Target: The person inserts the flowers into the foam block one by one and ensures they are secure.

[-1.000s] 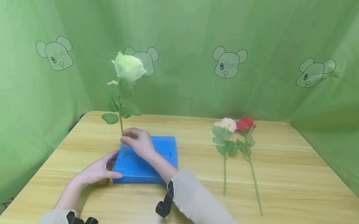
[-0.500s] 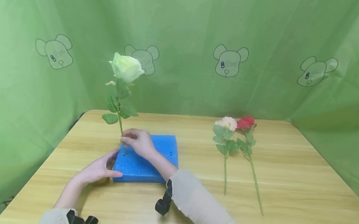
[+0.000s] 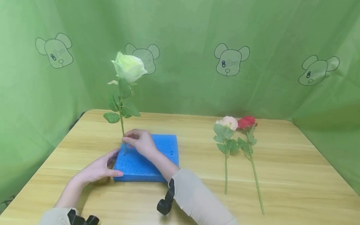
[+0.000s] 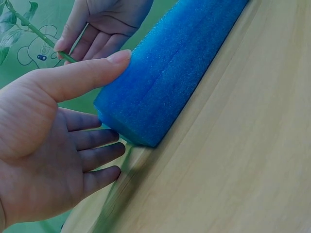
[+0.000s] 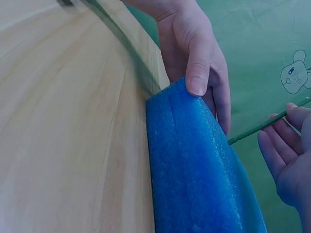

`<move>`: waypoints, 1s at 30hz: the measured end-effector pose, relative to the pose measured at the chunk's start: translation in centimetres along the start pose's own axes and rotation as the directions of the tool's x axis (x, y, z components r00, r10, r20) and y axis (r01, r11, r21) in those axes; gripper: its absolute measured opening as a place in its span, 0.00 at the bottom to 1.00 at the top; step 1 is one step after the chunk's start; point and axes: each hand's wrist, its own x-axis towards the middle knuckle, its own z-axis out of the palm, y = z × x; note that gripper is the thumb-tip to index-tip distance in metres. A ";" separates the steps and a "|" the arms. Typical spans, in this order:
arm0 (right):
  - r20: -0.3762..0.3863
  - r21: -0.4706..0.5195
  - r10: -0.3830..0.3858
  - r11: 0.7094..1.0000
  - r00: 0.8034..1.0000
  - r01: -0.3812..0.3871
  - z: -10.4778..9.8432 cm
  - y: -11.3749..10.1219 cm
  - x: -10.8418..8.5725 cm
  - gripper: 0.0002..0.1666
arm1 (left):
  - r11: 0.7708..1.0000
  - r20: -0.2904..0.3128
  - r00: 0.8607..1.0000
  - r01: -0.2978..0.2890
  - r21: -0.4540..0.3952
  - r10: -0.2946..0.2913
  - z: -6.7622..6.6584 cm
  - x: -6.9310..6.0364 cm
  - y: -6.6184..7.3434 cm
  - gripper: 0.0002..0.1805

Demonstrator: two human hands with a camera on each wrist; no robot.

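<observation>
My right grip [image 3: 141,145] pinches the stem of the white rose [image 3: 129,68] low down, narrow between thumb and fingertips. The rose stands nearly upright over the left part of the blue foam block [image 3: 143,166]. Its long axis rises from the block, leaning slightly toward the left edge of the surface [image 3: 199,208], with the bloom at the top and the cut end down. That lower end meets the block's top just inside its left edge; how deep it goes I cannot tell.

My left grip [image 4: 53,153] is spread wide at the block's near left corner, thumb laid over it and straight fingers along the left side. The block lies flat, its near edge about parallel to the surface's far edge, with 2 small dark holes [image 3: 171,153] near its right edge.

Well to the right, 2 more flowers lie on the surface, blooms toward the far edge: the pink rose [image 3: 229,123], stem pointing straight back at me, and the red rose [image 3: 246,122], stem slanting toward the near right corner.
</observation>
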 end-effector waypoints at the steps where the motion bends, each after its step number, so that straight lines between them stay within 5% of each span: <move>1: 0.000 -0.012 0.008 1.000 1.000 -0.008 0.0 0.0 0.0 0.12 | 1.000 0.001 1.000 0.000 -0.003 0.000 0.0 0.0 0.1 0.53; 18: 0.033 0.040 0.015 0.999 0.999 -0.017 -1.4 0.4 -0.8 0.14 | 1.000 -0.013 1.000 0.009 -0.010 -0.009 0.2 0.1 -0.2 0.53; 30: 0.047 0.100 -0.008 0.995 0.999 0.004 -4.8 0.3 -3.0 0.18 | 1.000 -0.021 1.000 0.018 -0.004 -0.018 0.4 0.2 -0.3 0.54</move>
